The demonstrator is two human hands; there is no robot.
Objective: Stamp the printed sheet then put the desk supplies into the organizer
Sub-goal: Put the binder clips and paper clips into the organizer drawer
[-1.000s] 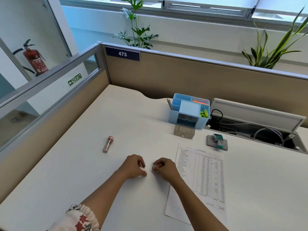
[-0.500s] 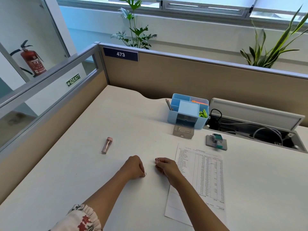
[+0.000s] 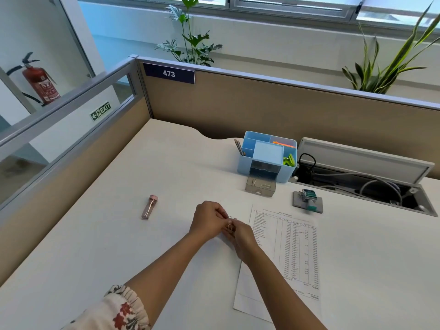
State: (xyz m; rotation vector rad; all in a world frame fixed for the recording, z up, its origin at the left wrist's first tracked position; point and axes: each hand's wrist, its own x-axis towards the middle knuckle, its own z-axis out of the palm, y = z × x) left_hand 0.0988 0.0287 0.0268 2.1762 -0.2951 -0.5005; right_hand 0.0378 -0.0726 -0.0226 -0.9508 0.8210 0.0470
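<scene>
A: Where are the hands?
B: Left hand (image 3: 209, 219) and right hand (image 3: 240, 234) meet just above the counter (image 3: 119, 234), left of the printed sheet (image 3: 285, 246). Both pinch a paper clip (image 3: 230, 226) between fingertips, so the grip on each side is narrow and closed on the clip

A: Stamping done?
B: Can't tell, any mark on the sheet is too small to read. The stamp (image 3: 308, 200) sits on its pad beyond the sheet, untouched now

A: What's left?
B: The blue organizer (image 3: 266, 156) at the back already holds pens and green clips. Its small drawer (image 3: 260, 186) sits pulled out in front with a clip or two inside, so I'd judge this clip goes there. The pink tube (image 3: 149, 207) lies well apart to the left, not yet stowed. The stamp is also out. Roughly mid-tidy, several items to go
</scene>
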